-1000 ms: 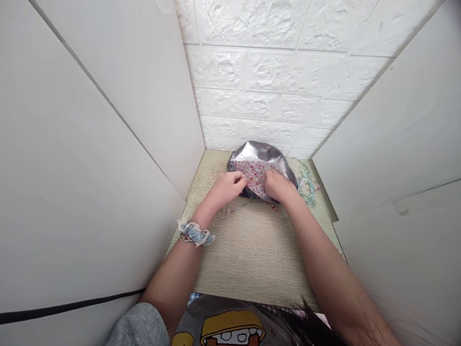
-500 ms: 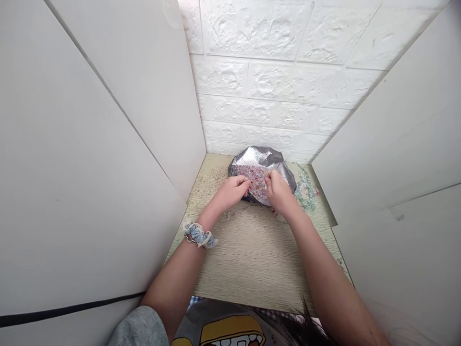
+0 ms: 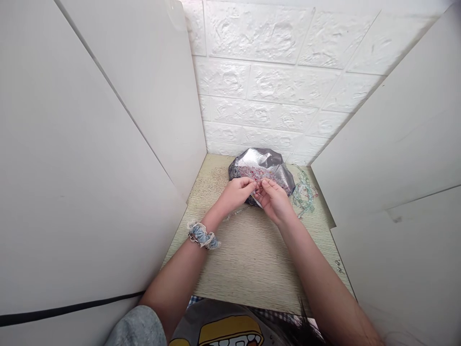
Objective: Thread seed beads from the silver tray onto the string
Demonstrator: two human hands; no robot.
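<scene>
Crinkled metallic pouch (image 3: 252, 157), small beads (image 3: 248, 171) inside: near far edge of wood-grained table (image 3: 248, 259), before brick-embossed wall (image 3: 266, 79). Left hand (image 3: 239, 191) and right hand (image 3: 276, 201) partly block it, fingertips narrowly spaced; whether gripping, I cannot tell.

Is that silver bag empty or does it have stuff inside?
Not empty: many small pinkish beads show inside the silver bag. How deep, I cannot tell.

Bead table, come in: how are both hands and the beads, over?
Left hand, right hand close together at the beads; anything pinched too small to tell. Beads loose in silvery pouch. Hands hide some from view.
</scene>
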